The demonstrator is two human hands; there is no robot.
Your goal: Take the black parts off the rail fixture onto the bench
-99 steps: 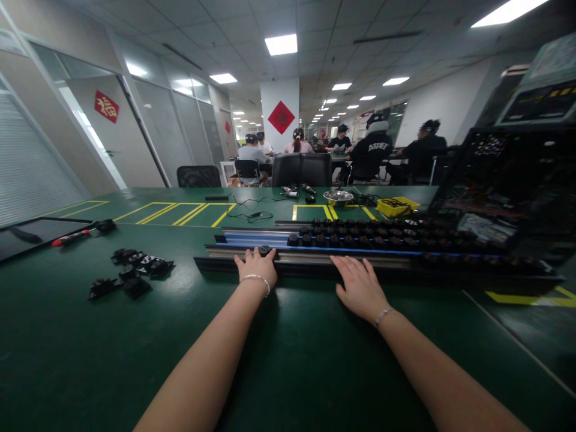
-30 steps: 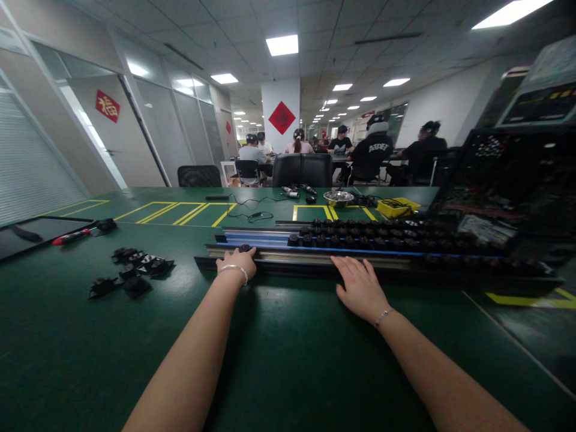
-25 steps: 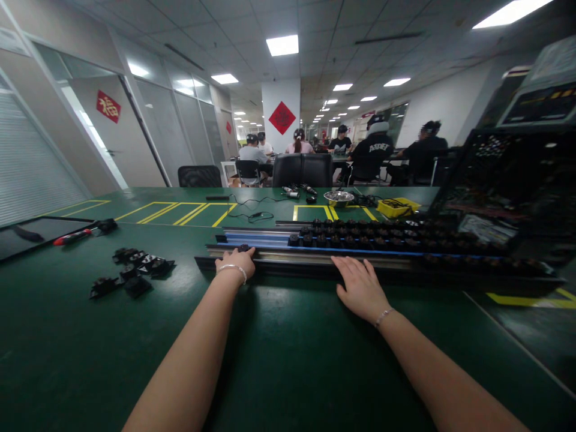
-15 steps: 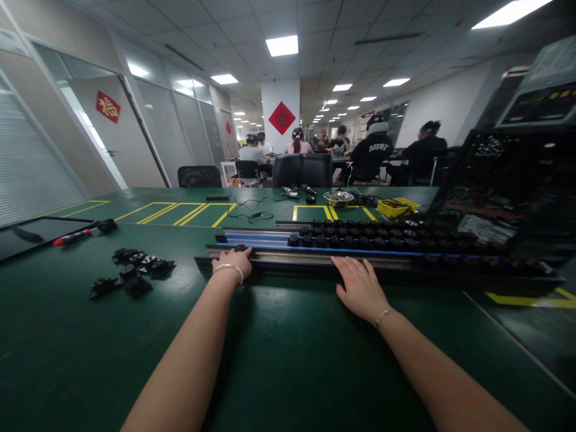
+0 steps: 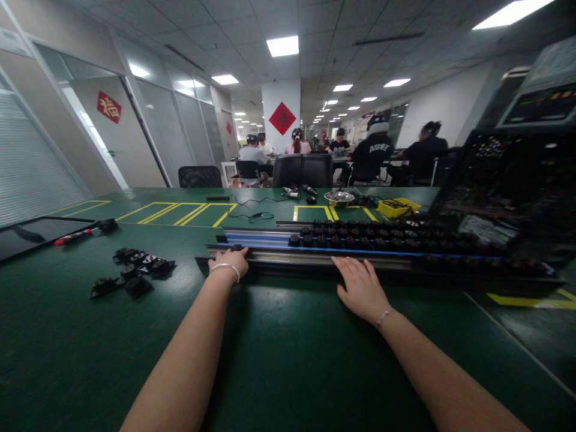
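Long metal rails (image 5: 292, 257) lie side by side across the green table (image 5: 279, 360). Several small black parts (image 5: 355, 240) sit in rows along their middle and right. At the left end of the nearest rail, my left hand (image 5: 230, 262) has its fingers round a small black part (image 5: 237, 247). My right hand (image 5: 360, 285) rests with spread fingers on the front edge of the same rail and holds nothing. Loose black parts (image 5: 139, 270) lie in a pile to the left of my left hand.
A red-handled tool (image 5: 74, 237) lies at the far left by a dark flat panel (image 5: 36, 231). Farther back are a metal bowl (image 5: 339, 198), a yellow tray (image 5: 396, 208) and cables. Dark equipment (image 5: 508, 174) stands at the right. People sit at tables beyond.
My left hand has shifted slightly to the left along the rail, with the small black part by its fingertips. My right hand has stayed in place.
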